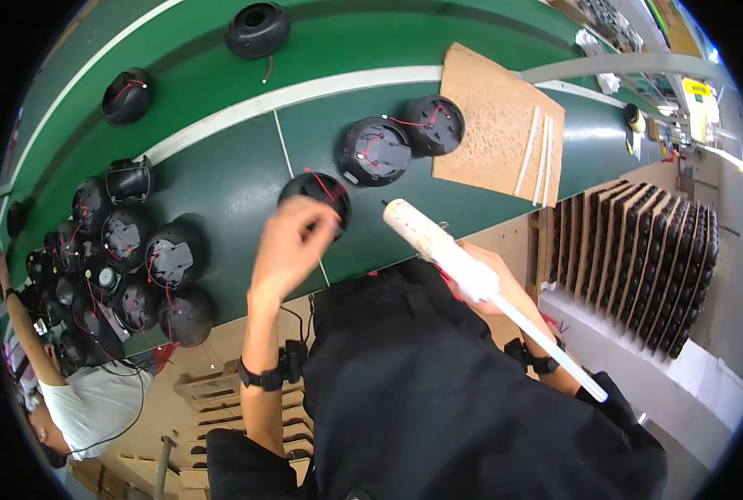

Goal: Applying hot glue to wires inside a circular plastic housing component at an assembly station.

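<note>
My right hand (492, 271) is wrapped round a white hot glue gun (426, 233), with a long glue stick (551, 346) sticking out of its back end. The gun's dark nozzle points up and left over the green bench. My left hand (292, 242) is closed, thumb and fingertips together, over a round black housing (336, 190) with a red wire (321, 185). What those fingers pinch, if anything, is too small to make out. Two similar housings, one (376, 152) with a grey inner part and one (436, 125) with a red wire, lie just beyond.
A brown board (488, 117) bears white glue sticks (538, 158). Many black housings (122, 237) crowd the bench's left end, near a co-worker in a white shirt (105, 404). More housings (257, 30) sit on the green belt (180, 62). A stacked rack (638, 258) stands at right.
</note>
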The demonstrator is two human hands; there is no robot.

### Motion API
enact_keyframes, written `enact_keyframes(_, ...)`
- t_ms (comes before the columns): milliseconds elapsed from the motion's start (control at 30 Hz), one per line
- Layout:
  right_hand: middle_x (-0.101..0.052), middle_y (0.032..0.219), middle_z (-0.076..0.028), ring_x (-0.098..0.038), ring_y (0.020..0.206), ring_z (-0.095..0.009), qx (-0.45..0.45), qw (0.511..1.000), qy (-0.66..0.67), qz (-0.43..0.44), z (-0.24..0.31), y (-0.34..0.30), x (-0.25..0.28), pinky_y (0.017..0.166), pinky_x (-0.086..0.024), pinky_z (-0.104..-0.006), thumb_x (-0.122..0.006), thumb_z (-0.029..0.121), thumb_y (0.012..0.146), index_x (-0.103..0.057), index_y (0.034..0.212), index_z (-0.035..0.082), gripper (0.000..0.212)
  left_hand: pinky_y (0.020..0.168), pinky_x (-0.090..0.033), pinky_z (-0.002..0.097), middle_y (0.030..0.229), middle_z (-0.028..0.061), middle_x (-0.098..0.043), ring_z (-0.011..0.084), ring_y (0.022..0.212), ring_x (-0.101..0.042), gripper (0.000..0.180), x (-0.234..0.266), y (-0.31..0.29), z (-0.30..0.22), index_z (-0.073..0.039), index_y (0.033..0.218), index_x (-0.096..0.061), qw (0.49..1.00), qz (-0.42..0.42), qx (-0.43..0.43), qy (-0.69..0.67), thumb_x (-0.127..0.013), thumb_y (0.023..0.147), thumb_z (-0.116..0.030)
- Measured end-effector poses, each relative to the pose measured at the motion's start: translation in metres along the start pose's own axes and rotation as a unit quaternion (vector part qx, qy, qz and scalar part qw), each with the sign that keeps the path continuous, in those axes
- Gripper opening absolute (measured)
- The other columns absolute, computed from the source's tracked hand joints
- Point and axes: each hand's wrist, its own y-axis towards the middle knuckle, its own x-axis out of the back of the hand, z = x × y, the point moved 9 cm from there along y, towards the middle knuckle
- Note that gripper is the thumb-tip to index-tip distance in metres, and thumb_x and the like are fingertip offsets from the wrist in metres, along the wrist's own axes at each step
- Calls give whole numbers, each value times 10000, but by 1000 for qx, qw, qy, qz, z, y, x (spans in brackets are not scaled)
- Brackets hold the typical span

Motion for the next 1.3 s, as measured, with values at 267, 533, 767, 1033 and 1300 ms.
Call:
enact_keyframes(267, -583, 877, -132, -564, 778, -324, 3, 1000, 8, 22, 8, 8, -15, 732, -465, -385, -660, 117, 692, -589, 1017, 8, 350, 1031, -461, 447, 1387, 223, -488, 413, 1248, -533, 632, 20, 23, 69, -106, 1423, -511, 976, -50, 10, 211, -733, 848, -247)
enact_keyframes(533, -607, 918, -139, -614, 848, -310, -58, 997, 29, 30, -17, 4, -31, 760, -480, -393, -692, 154, 751, -596, 1049, 10, 344, 1066, -441, 487, 1502, 319, -344, 484, 1301, -488, 979, -56, -60, 95, -72, 1574, -159, 989, 24, 119, 78, -778, 838, -257)
enact_keyframes(767, -611, 917, -128, -611, 868, -332, -23, 998, -12, 51, -41, -6, -41, 777, -477, -399, -708, 186, 731, -597, 1053, 14, 382, 1075, -436, 443, 1350, 216, -547, 373, 1323, -488, 724, -2, -41, 18, -96, 1424, -473, 959, -88, 42, 265, -798, 802, -275)
enact_keyframes(1033, -599, 891, -130, -625, 842, -340, 6, 993, -80, 92, -53, -14, -62, 717, -491, -415, -737, 209, 678, -609, 1041, 30, 425, 746, -537, 469, 925, 143, -650, 367, 869, -665, 195, -62, -35, 48, -18, 891, -653, 922, 148, 5, 357, -738, 836, -186)
enact_keyframes(1300, -628, 967, -57, -637, 738, -319, 5, 984, -157, 85, -58, -12, -73, 579, -499, -404, -745, 156, 674, -619, 1075, 103, 424, 713, -516, 452, 878, 160, -699, 370, 791, -668, 177, -57, 20, 25, -25, 944, -745, 965, 158, -66, 200, -685, 885, -181)
